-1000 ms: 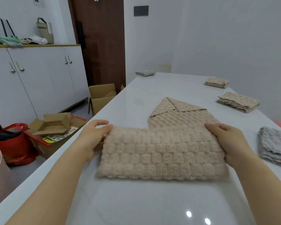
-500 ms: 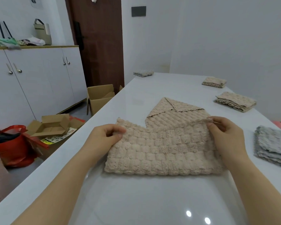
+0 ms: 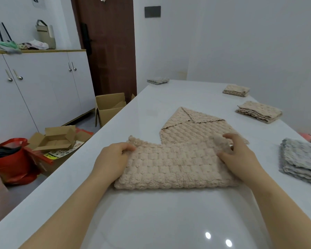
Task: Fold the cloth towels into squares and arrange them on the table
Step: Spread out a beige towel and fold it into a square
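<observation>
White glossy table (image 3: 151,221), plain white room. A fluffy beige waffle-weave towel (image 3: 172,166) lies near the front edge as a long rectangle, its far edge overlapping a second flat beige towel (image 3: 192,126). Left hand (image 3: 113,159) pinches its far-left corner and right hand (image 3: 241,155) pinches the far-right one (slightly lifted). Likely mid-fold; next, carry one end across for a square, edges matched.

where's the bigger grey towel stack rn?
Head view, right edge of frame: the grey towel stack lies on the white table, right of the right hand gripping the beige towel, nearer the camera than the closest beige stack.
</observation>
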A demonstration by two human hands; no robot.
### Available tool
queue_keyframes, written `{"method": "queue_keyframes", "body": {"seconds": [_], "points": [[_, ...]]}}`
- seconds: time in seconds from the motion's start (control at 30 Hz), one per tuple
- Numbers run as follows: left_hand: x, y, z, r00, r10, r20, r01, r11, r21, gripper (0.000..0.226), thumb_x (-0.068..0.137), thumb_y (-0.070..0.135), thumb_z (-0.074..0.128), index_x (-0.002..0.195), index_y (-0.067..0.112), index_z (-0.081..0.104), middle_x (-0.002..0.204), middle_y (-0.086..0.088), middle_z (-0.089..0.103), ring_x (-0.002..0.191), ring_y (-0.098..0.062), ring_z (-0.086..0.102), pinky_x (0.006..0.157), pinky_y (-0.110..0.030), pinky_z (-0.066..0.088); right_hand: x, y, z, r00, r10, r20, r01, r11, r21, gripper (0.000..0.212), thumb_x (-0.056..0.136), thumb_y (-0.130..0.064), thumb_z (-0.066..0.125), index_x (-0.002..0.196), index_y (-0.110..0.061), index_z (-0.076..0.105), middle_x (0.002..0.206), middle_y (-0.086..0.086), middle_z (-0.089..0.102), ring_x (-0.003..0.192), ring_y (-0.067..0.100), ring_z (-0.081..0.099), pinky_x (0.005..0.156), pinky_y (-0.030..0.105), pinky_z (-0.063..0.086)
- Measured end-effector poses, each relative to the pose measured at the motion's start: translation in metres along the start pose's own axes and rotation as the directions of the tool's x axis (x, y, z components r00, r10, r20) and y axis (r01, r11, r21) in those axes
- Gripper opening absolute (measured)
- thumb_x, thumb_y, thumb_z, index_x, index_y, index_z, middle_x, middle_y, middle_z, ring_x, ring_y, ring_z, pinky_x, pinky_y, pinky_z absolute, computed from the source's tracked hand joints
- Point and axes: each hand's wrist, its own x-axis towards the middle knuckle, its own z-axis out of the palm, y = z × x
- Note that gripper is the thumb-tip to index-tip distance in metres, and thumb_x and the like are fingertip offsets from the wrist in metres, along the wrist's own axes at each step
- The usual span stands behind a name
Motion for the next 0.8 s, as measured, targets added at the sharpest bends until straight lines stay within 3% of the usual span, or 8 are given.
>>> {"method": "queue_keyframes", "body": {"seconds": [0.13, 0.23, 0.33, 0.4, 0.47, 0.6, 0.73, 0.8], "points": [[-0.007, 0.01, 0.005, 0.999, 0.031, -0.014, -0.03, 0.994, 0.106, 0.035, 0.097, 0.015, 0.035, 0.116, 0.027, 0.062, 0.13, 0.011, 0.056, 0.128, -0.014, 0.043, 0.112, -0.039, 0.025, 0.001, 0.002, 0.001, 0.999, -0.041, -0.022, 0.041, 0.999, -0.022, 0.054, 0.092, -0.013, 0.05, 0.138, -0.032, 0.031, 0.127, 0.016, 0.052, 0.117, 0.028, 0.048, 0.084, 0.035, 0.038], [-0.01, 0.013, 0.012, 0.997, 0.076, -0.009, -0.067, 0.926, 0.372, 0.034, 0.099, 0.027, 0.028, 0.125, 0.031, 0.049, 0.148, 0.011, 0.032, 0.144, -0.013, 0.01, 0.114, -0.051, 0.005, 0.0, 0.0, 0.001, 0.995, -0.102, 0.005, 0.102, 0.993, -0.061, 0.057, 0.093, -0.01, 0.045, 0.139, -0.038, 0.028, 0.122, 0.013, 0.054, 0.099, 0.025, 0.051, 0.075, 0.032, 0.038], [-0.015, 0.02, 0.018, 0.982, 0.186, -0.024, -0.161, 0.903, 0.397, 0.034, 0.097, 0.039, 0.031, 0.13, 0.032, 0.039, 0.157, 0.007, 0.005, 0.145, -0.014, -0.011, 0.115, -0.048, -0.003, -0.001, 0.0, 0.002, 0.995, -0.089, 0.036, 0.093, 0.99, -0.106, 0.056, 0.094, -0.019, 0.046, 0.142, -0.035, 0.022, 0.115, 0.015, 0.058, 0.1, 0.031, 0.056, 0.08, 0.036, 0.041], [-0.019, 0.026, 0.025, 0.957, 0.28, 0.078, -0.29, 0.922, 0.258, 0.041, 0.096, 0.043, 0.034, 0.135, 0.031, 0.036, 0.157, 0.008, 0.004, 0.144, -0.011, -0.011, 0.117, -0.041, -0.001, 0.001, 0.002, 0.002, 0.997, -0.049, 0.061, 0.057, 0.989, -0.135, 0.059, 0.094, -0.029, 0.047, 0.145, -0.032, 0.017, 0.128, 0.015, 0.055, 0.115, 0.032, 0.052, 0.088, 0.038, 0.04], [-0.023, 0.028, 0.031, 0.917, 0.329, 0.224, -0.366, 0.919, 0.147, 0.05, 0.094, 0.048, 0.035, 0.141, 0.032, 0.029, 0.157, 0.009, 0.005, 0.144, -0.008, -0.009, 0.119, -0.038, 0.004, 0.003, 0.004, 0.001, 0.997, -0.003, 0.079, 0.013, 0.992, -0.128, 0.063, 0.093, -0.031, 0.049, 0.146, -0.032, 0.016, 0.12, 0.013, 0.057, 0.108, 0.031, 0.054, 0.09, 0.039, 0.041], [-0.022, 0.022, 0.032, 0.848, 0.294, 0.441, -0.447, 0.844, 0.297, 0.053, 0.095, 0.051, 0.03, 0.144, 0.034, 0.023, 0.155, 0.012, 0.015, 0.144, -0.006, 0.004, 0.118, -0.037, 0.003, 0.004, 0.006, -0.003, 0.996, 0.025, 0.091, -0.017, 0.996, -0.087, 0.06, 0.09, -0.018, 0.052, 0.142, -0.031, 0.025, 0.095, 0.005, 0.049, 0.084, 0.022, 0.046, 0.074, 0.031, 0.036], [-0.021, 0.025, 0.026, 0.861, 0.324, 0.393, -0.458, 0.83, 0.32, 0.045, 0.095, 0.046, 0.034, 0.138, 0.031, 0.034, 0.147, 0.014, 0.029, 0.143, -0.009, 0.011, 0.115, -0.035, 0.014, 0.004, 0.005, -0.002, 0.998, -0.019, 0.055, 0.021, 0.999, -0.046, 0.055, 0.09, -0.015, 0.052, 0.139, -0.03, 0.033, 0.112, 0.009, 0.055, 0.096, 0.021, 0.049, 0.078, 0.029, 0.035], [-0.026, 0.036, 0.031, 0.886, 0.355, 0.299, -0.44, 0.848, 0.295, 0.05, 0.095, 0.047, 0.032, 0.142, 0.031, 0.026, 0.152, 0.012, 0.021, 0.145, -0.01, 0.003, 0.117, -0.037, 0.011, 0.007, 0.004, -0.002, 0.999, -0.022, 0.026, 0.022, 0.999, -0.033, 0.054, 0.09, -0.016, 0.052, 0.138, -0.03, 0.034, 0.11, 0.009, 0.057, 0.099, 0.023, 0.05, 0.08, 0.03, 0.036]]}}
